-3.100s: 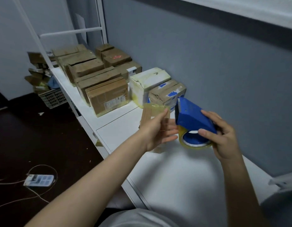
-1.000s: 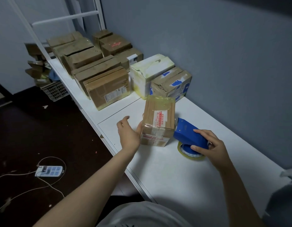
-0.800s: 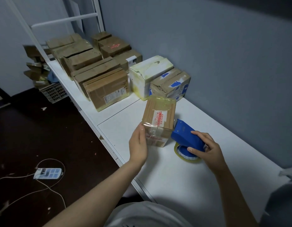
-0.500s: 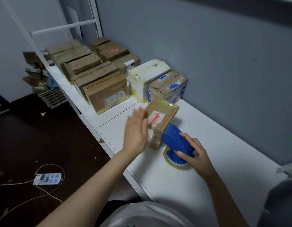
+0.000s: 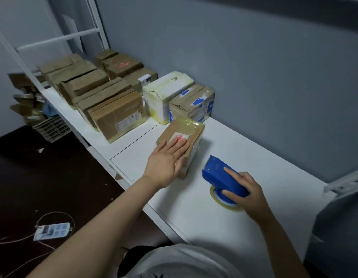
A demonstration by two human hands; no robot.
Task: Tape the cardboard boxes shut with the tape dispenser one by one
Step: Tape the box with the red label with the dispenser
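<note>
A small brown cardboard box (image 5: 191, 130), wrapped in clear tape with a red-printed label on top, lies on the white table (image 5: 254, 153). My left hand (image 5: 167, 159) lies flat on its near top face, fingers straight. To the right, my right hand (image 5: 245, 189) grips the blue tape dispenser (image 5: 220, 176), which rests on the table with its yellowish tape roll (image 5: 224, 201) underneath. The dispenser sits a short gap from the box.
Several brown cardboard boxes (image 5: 116, 113) stand in rows at the far left of the table, with a white box (image 5: 166, 93) and a blue-taped box (image 5: 192, 101) against the grey wall. A basket (image 5: 51, 127) and a power strip (image 5: 51, 230) lie on the dark floor.
The box has tipped over onto its side and my left hand has moved from its side to flat on top. My right hand drew the dispenser back, away from the box.
</note>
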